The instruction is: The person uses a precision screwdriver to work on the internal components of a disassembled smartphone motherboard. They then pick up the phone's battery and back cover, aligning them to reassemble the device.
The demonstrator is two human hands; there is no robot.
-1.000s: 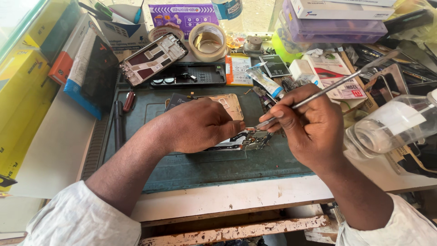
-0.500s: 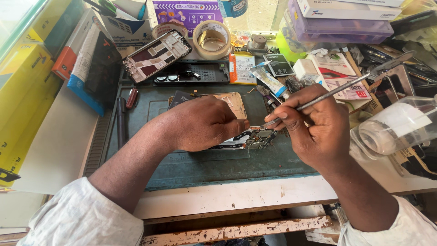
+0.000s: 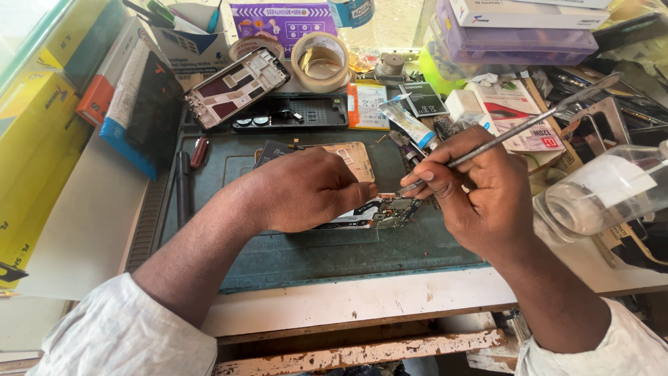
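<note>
Right hand (image 3: 480,198) fingers (image 3: 426,175) pinched on thin metal probe (image 3: 518,129), tip down at opened phone board (image 3: 379,212) just left of them; left hand (image 3: 306,191) fingers pressed together on that board, pinning it to green mat (image 3: 334,254) on desk (image 3: 362,299). Beyond left fingers: tan back cover (image 3: 355,157), then phone frame (image 3: 236,87) and tape roll (image 3: 320,59). Right of right hand: clear glass jar (image 3: 598,195) lying on side.
</note>
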